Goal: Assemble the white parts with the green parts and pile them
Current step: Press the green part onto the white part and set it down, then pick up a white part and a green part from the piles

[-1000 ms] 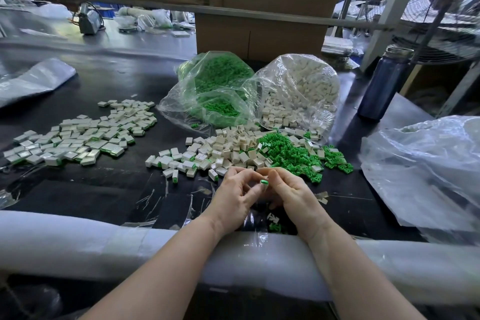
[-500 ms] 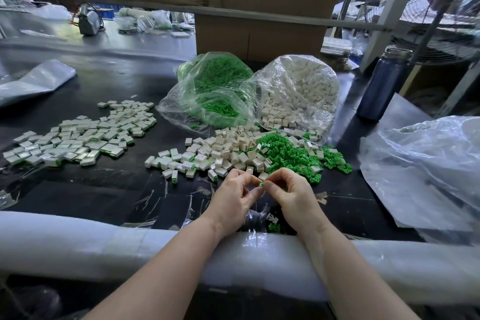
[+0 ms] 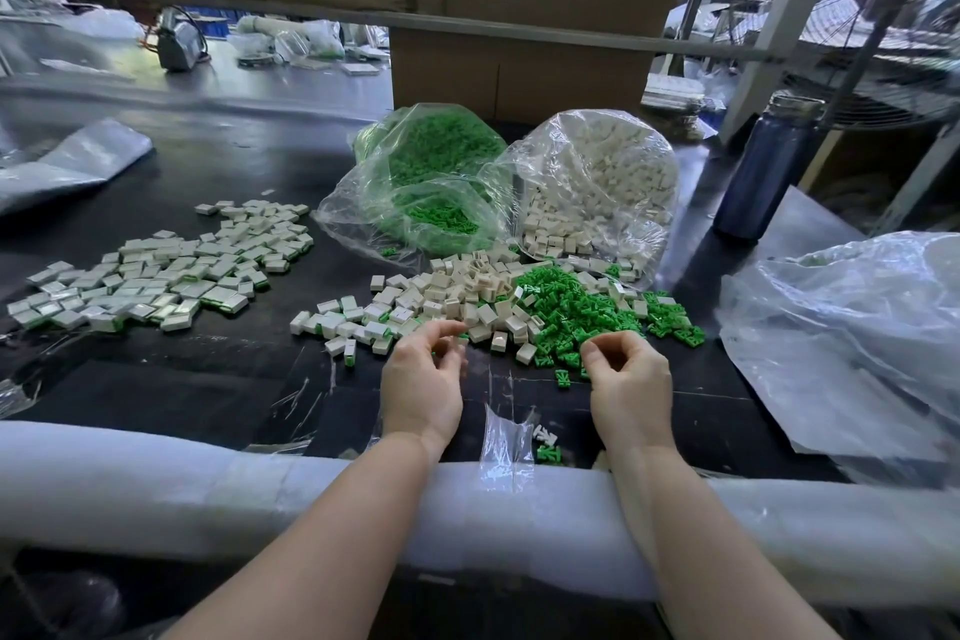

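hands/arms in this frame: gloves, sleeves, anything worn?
Nothing worn that shows. The left hand and right hand are bare, with no gloves, rings or finger cots visible. Both forearms are bare up to the bottom edge of the frame: no sleeves, watch or wrist strap in view.

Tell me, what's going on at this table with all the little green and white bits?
A person is fitting small green parts into white parts by hand. The left hand hangs by the loose white ones, the right hand by the green heap, both with curled fingers; whether either holds a piece is hard to tell. Finished pieces lie in a pile to the left. Two bags behind hold more: a green bag and a white bag.
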`<state>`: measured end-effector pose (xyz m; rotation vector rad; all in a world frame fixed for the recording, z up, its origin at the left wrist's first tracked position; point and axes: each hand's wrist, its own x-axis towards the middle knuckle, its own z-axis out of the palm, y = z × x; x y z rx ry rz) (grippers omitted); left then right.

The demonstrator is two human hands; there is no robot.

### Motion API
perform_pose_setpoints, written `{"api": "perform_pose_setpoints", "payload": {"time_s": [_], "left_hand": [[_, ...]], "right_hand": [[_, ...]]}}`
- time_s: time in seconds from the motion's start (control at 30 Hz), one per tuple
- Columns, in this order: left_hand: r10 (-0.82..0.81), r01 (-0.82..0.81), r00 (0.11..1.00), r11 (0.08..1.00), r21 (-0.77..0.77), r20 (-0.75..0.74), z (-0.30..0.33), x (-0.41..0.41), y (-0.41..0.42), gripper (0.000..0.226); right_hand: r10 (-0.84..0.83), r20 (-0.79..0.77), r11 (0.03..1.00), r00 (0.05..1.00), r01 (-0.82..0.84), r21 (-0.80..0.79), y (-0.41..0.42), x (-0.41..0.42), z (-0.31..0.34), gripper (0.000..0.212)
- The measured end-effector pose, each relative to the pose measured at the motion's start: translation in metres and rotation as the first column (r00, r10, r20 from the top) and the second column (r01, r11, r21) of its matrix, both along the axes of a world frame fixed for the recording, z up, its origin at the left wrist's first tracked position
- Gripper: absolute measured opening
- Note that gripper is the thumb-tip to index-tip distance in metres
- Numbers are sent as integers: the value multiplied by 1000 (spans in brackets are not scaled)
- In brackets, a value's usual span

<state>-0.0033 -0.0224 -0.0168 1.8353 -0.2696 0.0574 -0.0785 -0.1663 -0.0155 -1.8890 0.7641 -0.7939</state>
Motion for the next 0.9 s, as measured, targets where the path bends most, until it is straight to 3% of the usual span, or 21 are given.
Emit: {"api": "perform_pose_setpoints", "payload": {"time_s": [0.13,0.37,0.67,0.83,0.9], "left_hand": [[64,-68,997,991,116,45,-1,3,0,29],[-7,10,1000,949,316,-11,-2,0,-2,56],[-49,32,998,905,425,31,-2,-1,-3,55],[-94,49,992,900,433,82,-2,-3,-3,46],[-116,57,987,894,445,107,-3,-4,-3,41]], "right_hand": [[3,-77,999,997,-7,-47,-1,1,-2,11],[11,-230,991,973,-41,-125,1,2,-4,11],[12,-423,974,906,-106,-198,4,2,0,19],[34,-421,975,906,-122,-184,6,1,3,7],[48,-395,974,917,-130,-184,7,-1,4,11]]}}
